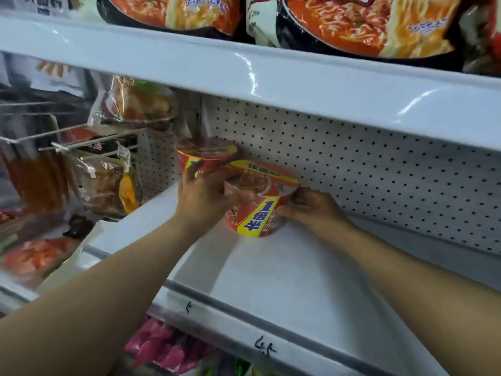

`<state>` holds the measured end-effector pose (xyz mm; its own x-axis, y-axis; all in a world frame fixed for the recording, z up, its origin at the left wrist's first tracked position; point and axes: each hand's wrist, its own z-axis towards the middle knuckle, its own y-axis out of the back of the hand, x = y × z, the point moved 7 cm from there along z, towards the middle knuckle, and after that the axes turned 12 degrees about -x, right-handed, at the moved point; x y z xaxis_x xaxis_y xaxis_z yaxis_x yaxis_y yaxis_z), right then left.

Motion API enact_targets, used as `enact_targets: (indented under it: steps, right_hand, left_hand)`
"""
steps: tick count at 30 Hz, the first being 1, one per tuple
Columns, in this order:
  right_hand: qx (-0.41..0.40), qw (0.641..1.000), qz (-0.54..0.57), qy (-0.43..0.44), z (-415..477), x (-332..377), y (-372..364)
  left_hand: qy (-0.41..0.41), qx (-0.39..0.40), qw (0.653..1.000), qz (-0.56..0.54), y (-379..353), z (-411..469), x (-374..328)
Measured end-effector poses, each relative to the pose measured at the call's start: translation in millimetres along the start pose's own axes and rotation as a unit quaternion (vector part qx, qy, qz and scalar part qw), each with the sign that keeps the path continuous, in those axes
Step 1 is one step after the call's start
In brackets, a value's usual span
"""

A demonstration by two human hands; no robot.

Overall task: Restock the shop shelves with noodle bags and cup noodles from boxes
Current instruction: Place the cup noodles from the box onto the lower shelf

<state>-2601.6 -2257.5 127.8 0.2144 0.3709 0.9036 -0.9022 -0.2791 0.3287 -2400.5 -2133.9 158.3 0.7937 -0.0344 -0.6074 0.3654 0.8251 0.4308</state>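
Note:
A red and yellow cup noodle stands on the white middle shelf, near the pegboard back wall. My left hand grips its left side with the thumb across the front. My right hand holds its right side, fingers curled at the rim and the wall. A second cup noodle of the same kind stands just behind and to the left, touching or almost touching my left hand's fingers. Large noodle bags line the shelf above.
Wire hooks with hanging snack packets stick out at the left. The upper shelf's front edge overhangs the hands. The shelf to the right of the cups is bare. Pink packets lie on the shelf below.

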Motion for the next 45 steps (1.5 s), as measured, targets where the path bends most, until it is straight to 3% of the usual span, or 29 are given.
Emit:
enact_targets:
  steps: [8, 13, 22, 31, 35, 38, 45]
  right_hand:
    - [-0.001, 0.999, 0.038, -0.017, 16.5, -10.5, 1.1]
    - [-0.011, 0.999, 0.032, -0.030, 27.0, -13.9, 3.1]
    - [-0.035, 0.999, -0.004, -0.040, 47.0, -19.0, 0.9]
    - [-0.037, 0.998, -0.016, -0.053, 53.3, -17.0, -4.2]
    - [-0.024, 0.996, -0.083, -0.034, 49.6, -15.4, -6.8]
    - [-0.034, 0.987, -0.158, -0.017, 39.4, -6.9, -0.7]
    - [-0.048, 0.936, -0.346, 0.035, -7.5, 13.8, 58.0]
  left_hand:
    - [-0.063, 0.013, 0.994, 0.089, -20.8, 24.5, 0.9]
    - [-0.045, 0.076, 0.987, 0.134, -39.8, 34.0, 3.6]
    - [-0.051, 0.089, 0.984, 0.142, -53.9, 51.9, 8.4]
    - [-0.044, 0.150, 0.966, 0.205, -63.5, 63.1, 10.3]
    - [-0.033, 0.156, 0.964, 0.212, -66.0, 57.8, 3.9]
    - [-0.023, 0.115, 0.970, 0.214, -62.7, 49.2, -2.7]
    - [0.039, 0.041, 0.983, 0.177, -44.4, 5.2, -42.1]
